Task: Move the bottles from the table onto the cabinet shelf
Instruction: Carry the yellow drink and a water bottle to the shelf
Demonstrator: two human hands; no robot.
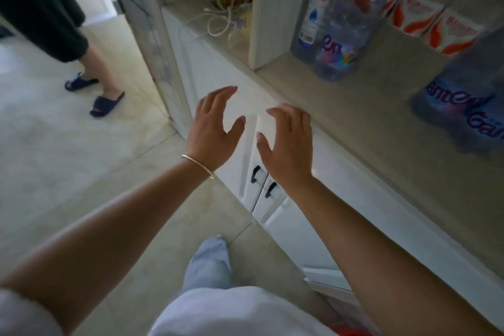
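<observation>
In front of the white cabinet doors (275, 163) my hands hang in the air, both empty. My left hand (215, 128), with a thin gold bangle (198, 166) on the wrist, has its fingers spread and loosely curved; my right hand (287, 144) is just beside it, open the same way, palm down. Neither touches anything. Below them are the two small black door handles (263, 181) of the cabinet.

To the right and farther off runs the pale beige cabinet shelf (354, 106). On it stand two large clear plastic water bottles with blue and purple labels (338, 22), close together by the white divider panel (275, 8). A third big bottle with a purple label (469, 106) stands at the right edge, blurred. Behind them are white and orange tissue packs (431, 19) in a row. In the left compartment lies a tangle of white cords (221, 22).

Far left, on the light tiled floor (68, 144), another person's feet in dark blue slippers (94, 93) are visible.
</observation>
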